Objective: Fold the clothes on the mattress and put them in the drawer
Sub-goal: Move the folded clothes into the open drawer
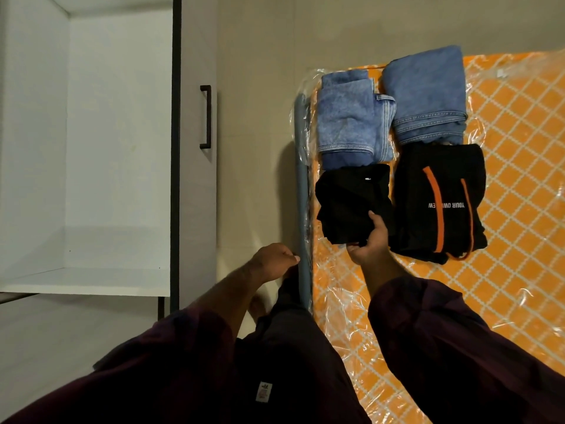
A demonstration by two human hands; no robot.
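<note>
Folding looked done: four folded piles on mattress (504,179). Right hand (371,238) pinched near edge of black shirt (351,200), thumb on top. Jeans (348,117) beyond grip. Drawer (91,148) far left, nothing in it. Left hand (272,261) loosely curled, held nothing. All transfers left.

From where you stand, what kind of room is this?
Probably a bedroom or dressing corner at home. An orange mattress still in plastic wrap carries folded clothes, such as folded jeans, and beside it stands an open white drawer in a cabinet with a black handle.
</note>
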